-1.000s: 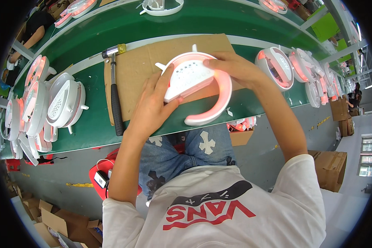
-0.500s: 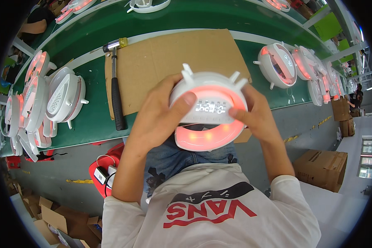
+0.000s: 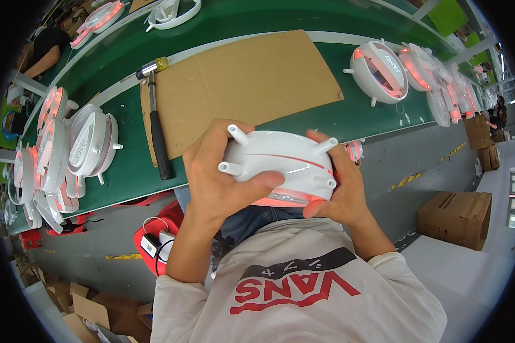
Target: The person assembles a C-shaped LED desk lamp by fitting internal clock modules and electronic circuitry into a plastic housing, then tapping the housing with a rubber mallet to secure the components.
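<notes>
Between my two hands I hold a white oval digital clock lamp (image 3: 283, 159) over my lap. It is tilted so that its base with several short round legs faces up, and a pink glow shows at its lower edge. My left hand (image 3: 214, 174) grips its left end, thumb across the near side. Around the right end my right hand (image 3: 344, 186) is closed, thumb at the lower corner. Most of the lit front is turned out of sight. Ahead, a brown cardboard sheet (image 3: 240, 80) lies on the green bench, with a black-handled hammer (image 3: 158, 134) on its left edge.
More white lamp units stand piled at the left (image 3: 51, 148). On the right a lit clock lamp (image 3: 377, 74) stands beside a row of others. A red stool (image 3: 149, 243) with white adapters is by my left arm. A cardboard box (image 3: 455, 220) sits on the floor at right.
The clock lamp has been tipped over in my hands: its lit display faced up before, and now its legged base does. The view has shifted slightly.
</notes>
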Demonstrator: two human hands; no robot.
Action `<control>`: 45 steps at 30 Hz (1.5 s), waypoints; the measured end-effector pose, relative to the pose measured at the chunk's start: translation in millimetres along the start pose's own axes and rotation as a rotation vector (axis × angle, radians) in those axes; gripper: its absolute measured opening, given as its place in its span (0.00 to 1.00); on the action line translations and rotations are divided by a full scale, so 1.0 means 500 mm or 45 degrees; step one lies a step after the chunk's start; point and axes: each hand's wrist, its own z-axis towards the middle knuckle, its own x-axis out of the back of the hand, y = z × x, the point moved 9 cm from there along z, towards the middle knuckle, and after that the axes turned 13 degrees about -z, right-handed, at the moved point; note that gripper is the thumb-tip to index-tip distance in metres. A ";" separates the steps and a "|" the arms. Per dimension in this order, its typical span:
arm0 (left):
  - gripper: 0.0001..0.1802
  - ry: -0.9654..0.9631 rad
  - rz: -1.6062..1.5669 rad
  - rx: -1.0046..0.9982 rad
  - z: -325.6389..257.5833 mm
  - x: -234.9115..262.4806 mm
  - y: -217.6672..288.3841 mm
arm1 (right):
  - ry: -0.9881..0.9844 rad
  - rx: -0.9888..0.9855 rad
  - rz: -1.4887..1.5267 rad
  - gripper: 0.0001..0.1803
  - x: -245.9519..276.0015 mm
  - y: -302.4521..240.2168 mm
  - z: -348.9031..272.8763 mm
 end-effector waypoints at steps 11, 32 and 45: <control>0.34 -0.150 -0.212 0.408 0.056 -0.008 -0.038 | 0.181 -0.187 0.409 0.39 -0.013 0.015 0.025; 0.26 -0.030 -0.295 0.423 0.101 0.038 -0.084 | 0.265 -0.423 0.686 0.34 0.005 0.080 0.105; 0.29 -0.159 -0.312 0.643 0.091 0.026 -0.212 | 0.198 0.060 -0.641 0.19 0.074 0.068 0.259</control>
